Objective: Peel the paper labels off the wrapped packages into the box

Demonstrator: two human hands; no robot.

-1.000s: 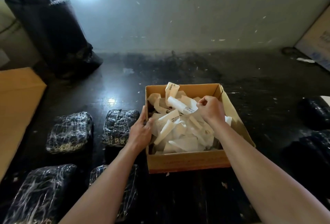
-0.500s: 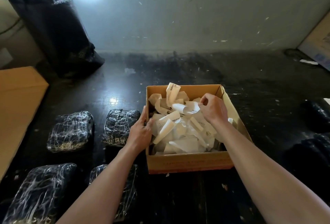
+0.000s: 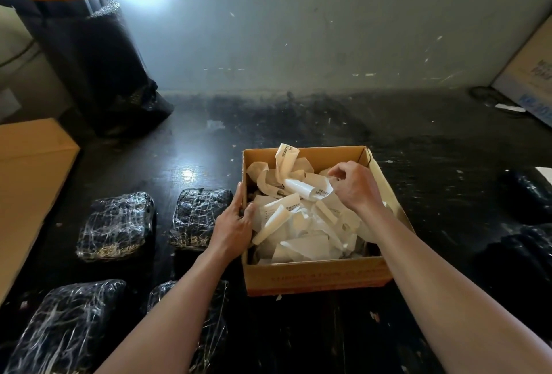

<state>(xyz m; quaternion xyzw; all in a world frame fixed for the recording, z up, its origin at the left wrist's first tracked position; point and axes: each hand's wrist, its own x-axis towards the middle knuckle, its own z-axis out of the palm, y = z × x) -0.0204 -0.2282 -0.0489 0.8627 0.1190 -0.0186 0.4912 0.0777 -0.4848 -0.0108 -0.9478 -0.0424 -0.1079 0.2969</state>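
On dark scuffed surface (image 3: pixel 298 135) below a pale wall (image 3: pixel 298 30): left hand (image 3: pixel 233 227) grips box (image 3: pixel 316 279); right hand (image 3: pixel 354 185) apparently pinches labels (image 3: pixel 298 224).

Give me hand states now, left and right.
Left hand: pinches left wall of the brown cardboard box.
Right hand: curled over the white paper labels; hold cannot be told.

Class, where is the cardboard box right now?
In the head view, the cardboard box sits right of centre, wrapped packages to its left, left hand gripping its left wall.
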